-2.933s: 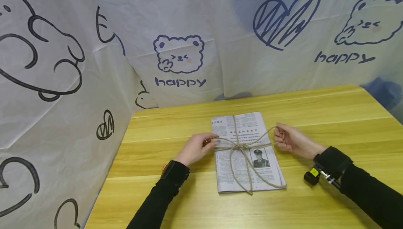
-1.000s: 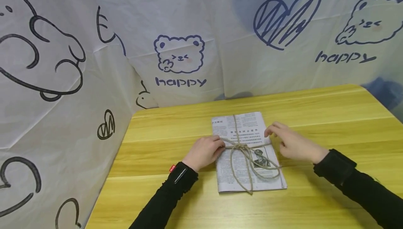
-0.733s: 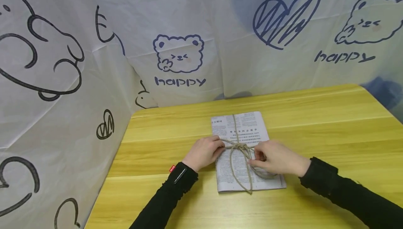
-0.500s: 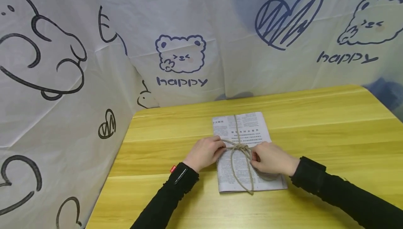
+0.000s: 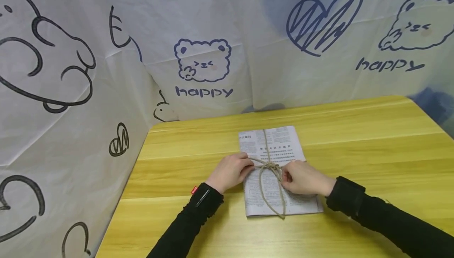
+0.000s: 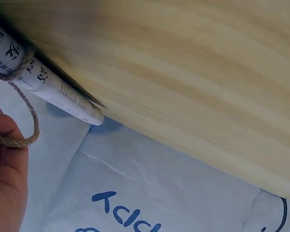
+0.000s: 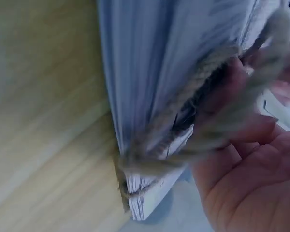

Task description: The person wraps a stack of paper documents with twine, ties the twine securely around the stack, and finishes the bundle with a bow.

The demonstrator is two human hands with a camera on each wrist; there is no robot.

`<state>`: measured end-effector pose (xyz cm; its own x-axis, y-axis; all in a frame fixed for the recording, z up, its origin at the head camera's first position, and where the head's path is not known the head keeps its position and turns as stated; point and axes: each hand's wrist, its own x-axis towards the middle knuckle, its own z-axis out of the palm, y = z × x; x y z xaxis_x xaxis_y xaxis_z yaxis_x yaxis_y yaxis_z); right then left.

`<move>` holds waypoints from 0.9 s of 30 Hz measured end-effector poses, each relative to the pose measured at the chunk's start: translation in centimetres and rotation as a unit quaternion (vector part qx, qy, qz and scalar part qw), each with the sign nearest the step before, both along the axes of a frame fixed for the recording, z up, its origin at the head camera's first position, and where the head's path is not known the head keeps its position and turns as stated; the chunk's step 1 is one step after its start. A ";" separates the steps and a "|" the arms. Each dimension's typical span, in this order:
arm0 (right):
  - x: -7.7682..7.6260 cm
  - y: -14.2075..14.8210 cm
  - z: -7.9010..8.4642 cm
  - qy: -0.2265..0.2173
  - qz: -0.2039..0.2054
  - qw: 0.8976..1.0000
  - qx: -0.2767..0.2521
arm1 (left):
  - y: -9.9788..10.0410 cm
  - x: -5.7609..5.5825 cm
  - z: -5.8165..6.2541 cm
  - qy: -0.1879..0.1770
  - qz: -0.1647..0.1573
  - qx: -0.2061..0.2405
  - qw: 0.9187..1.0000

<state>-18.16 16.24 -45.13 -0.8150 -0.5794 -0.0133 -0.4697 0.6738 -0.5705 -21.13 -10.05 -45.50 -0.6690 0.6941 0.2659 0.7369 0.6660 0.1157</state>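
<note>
A stack of folded newspapers (image 5: 257, 200) lies on the table, bound crosswise with brown twine (image 5: 271, 166) knotted on top. A loose loop hangs from the knot toward the near edge. At the stack's left edge my left hand (image 5: 231, 171) pinches a strand; in the left wrist view the twine (image 6: 34, 123) bends out from between its fingers. Just right of the knot, my right hand (image 5: 305, 177) pinches twine between thumb and forefinger, covering the printed portrait. Close up in the right wrist view, a blurred loop of twine (image 7: 217, 128) crosses before the fingers.
The yellow wood-grain table (image 5: 191, 139) reaches back to a pale cloth backdrop (image 5: 269, 64) printed with bears, hearts and lettering. Another cloth wall (image 5: 120, 187) runs along the table's left side.
My right hand let go of the strand it held out at the right, moved left and took hold of twine by the knot. The left hand shifted slightly right, onto the stack's edge.
</note>
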 end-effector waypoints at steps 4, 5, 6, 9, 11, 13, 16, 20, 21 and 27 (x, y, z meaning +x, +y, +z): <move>-0.2 0.7 0.4 -0.020 0.000 0.999 -0.029 | -0.2 -0.1 0.0 -0.001 0.001 0.009 1.000; -0.3 1.0 0.6 -0.023 0.001 0.999 -0.037 | -0.3 -0.1 0.1 -0.001 0.002 0.012 1.000; -0.4 1.3 0.7 -0.024 0.003 0.999 -0.043 | -0.3 -0.1 0.2 -0.002 0.003 0.014 1.000; -0.8 2.2 1.1 -0.025 0.002 0.998 -0.054 | -0.6 -0.2 0.5 -0.006 0.006 0.024 1.000; -1.0 2.7 1.3 -0.011 0.003 0.998 -0.055 | -0.7 -0.1 0.7 -0.007 0.007 0.029 1.000; -1.1 3.0 1.5 0.009 -0.002 0.999 -0.049 | -0.8 -0.2 0.7 -0.007 0.006 0.034 0.999; -1.2 3.2 1.5 0.032 -0.005 0.999 -0.037 | -0.9 -0.2 0.6 -0.006 0.005 0.035 0.999; -1.4 3.5 1.2 0.025 -0.009 0.999 -0.032 | -1.3 -0.3 0.4 -0.011 0.007 0.030 0.999; -1.4 3.6 1.1 0.023 -0.010 0.999 -0.031 | -1.3 -0.3 0.4 -0.014 0.009 0.029 0.999; -1.7 4.3 0.8 0.001 -0.011 1.000 -0.020 | -1.6 -0.5 0.2 -0.015 0.017 0.023 0.999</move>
